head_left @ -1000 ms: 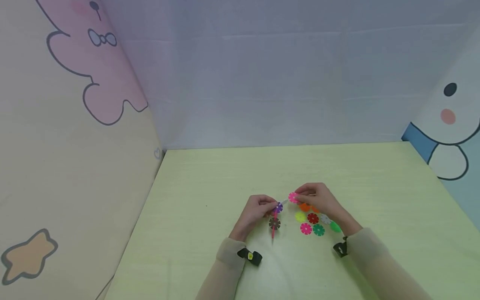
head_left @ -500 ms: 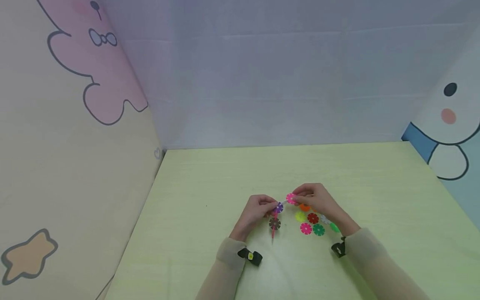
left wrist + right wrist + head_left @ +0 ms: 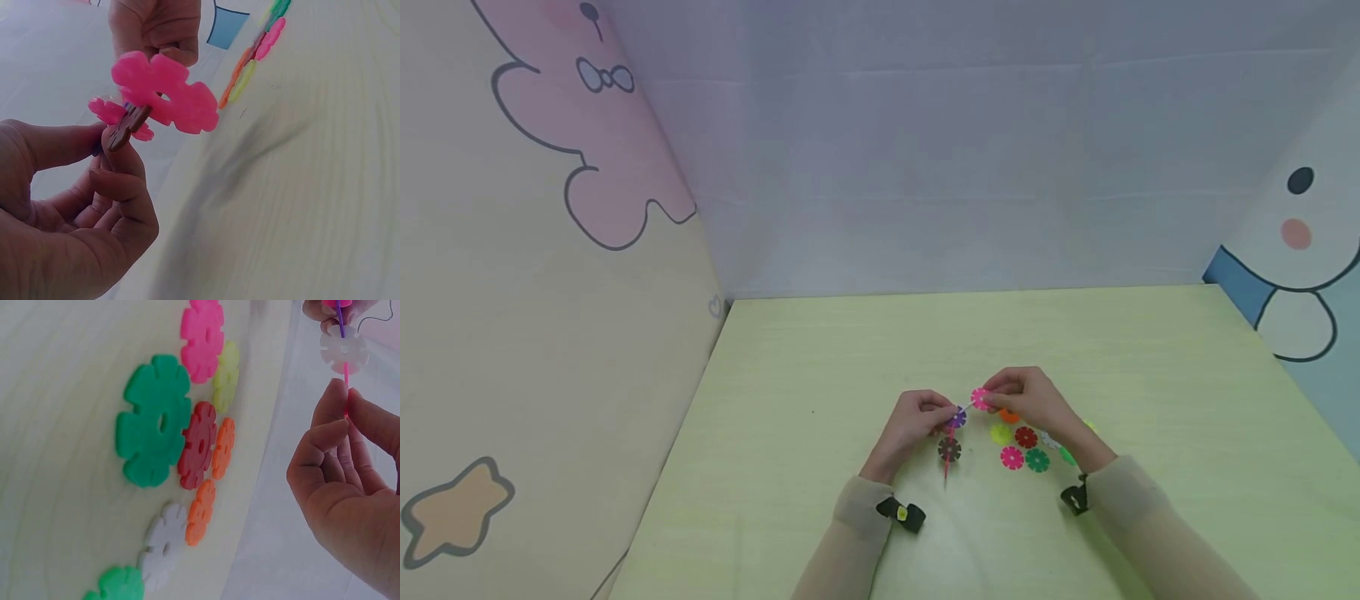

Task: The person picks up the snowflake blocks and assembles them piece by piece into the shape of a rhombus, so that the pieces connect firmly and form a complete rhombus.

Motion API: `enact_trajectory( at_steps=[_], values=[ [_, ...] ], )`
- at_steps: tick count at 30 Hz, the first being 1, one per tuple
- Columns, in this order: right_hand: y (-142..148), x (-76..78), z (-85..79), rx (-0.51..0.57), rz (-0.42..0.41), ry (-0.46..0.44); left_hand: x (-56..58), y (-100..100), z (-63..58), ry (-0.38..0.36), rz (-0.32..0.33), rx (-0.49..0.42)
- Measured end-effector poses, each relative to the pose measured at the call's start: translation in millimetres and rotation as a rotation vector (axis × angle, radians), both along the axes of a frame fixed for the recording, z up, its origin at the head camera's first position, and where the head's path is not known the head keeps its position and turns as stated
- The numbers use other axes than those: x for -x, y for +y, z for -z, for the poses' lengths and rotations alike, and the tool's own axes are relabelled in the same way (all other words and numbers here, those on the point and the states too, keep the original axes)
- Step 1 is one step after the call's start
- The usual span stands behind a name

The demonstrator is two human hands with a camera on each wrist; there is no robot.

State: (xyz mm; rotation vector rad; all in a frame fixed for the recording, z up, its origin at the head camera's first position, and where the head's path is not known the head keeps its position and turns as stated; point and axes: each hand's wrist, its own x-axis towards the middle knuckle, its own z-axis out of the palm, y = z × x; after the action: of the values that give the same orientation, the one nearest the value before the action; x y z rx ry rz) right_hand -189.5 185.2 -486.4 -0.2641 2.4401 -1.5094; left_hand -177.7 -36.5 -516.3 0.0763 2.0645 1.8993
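Observation:
My left hand (image 3: 912, 427) pinches a purple notched plastic disc (image 3: 957, 417) between thumb and index finger. Joined to it is a chain of slotted flower-shaped discs, with a brown disc (image 3: 950, 450) and a large pink disc (image 3: 140, 75) hanging toward me. A translucent white disc (image 3: 332, 351) sticks out from the purple one. Opposite, my right hand (image 3: 1036, 406) pinches another pink disc (image 3: 979, 399) by its edge. In the right wrist view this pink disc (image 3: 347, 397) is edge-on and meets the white disc; how deep their slots engage cannot be told.
Loose discs lie flat on the table (image 3: 820, 500) below my right hand: yellow (image 3: 1001, 433), red (image 3: 1026, 437), pink (image 3: 1012, 457), dark green (image 3: 1037, 460), orange (image 3: 223, 449), white (image 3: 164, 545) and light green (image 3: 119, 586). A wall stands behind the table.
My right hand has moved slightly left with its pink disc, closing the distance to the white disc. The left hand and its chain have stayed almost still.

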Motion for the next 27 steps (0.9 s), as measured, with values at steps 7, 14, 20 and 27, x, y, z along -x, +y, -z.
enact_trajectory(
  at_steps=[7,14,20,27],
  values=[
    [-1.0,-0.9,-0.4,0.003,-0.003,0.015,-0.6,0.8,0.0,0.007,0.002,-0.015],
    [-2.4,-2.0,2.3,0.006,-0.009,0.033,-1.1,1.8,1.5,0.000,-0.019,0.011],
    [-6.1,-2.0,4.5,-0.019,0.024,0.044,-1.1,3.5,1.3,0.006,-0.038,0.037],
    [-9.0,-1.9,4.9,-0.043,0.044,0.042,-1.5,3.7,-0.9,-0.009,-0.054,0.055]
  ],
)
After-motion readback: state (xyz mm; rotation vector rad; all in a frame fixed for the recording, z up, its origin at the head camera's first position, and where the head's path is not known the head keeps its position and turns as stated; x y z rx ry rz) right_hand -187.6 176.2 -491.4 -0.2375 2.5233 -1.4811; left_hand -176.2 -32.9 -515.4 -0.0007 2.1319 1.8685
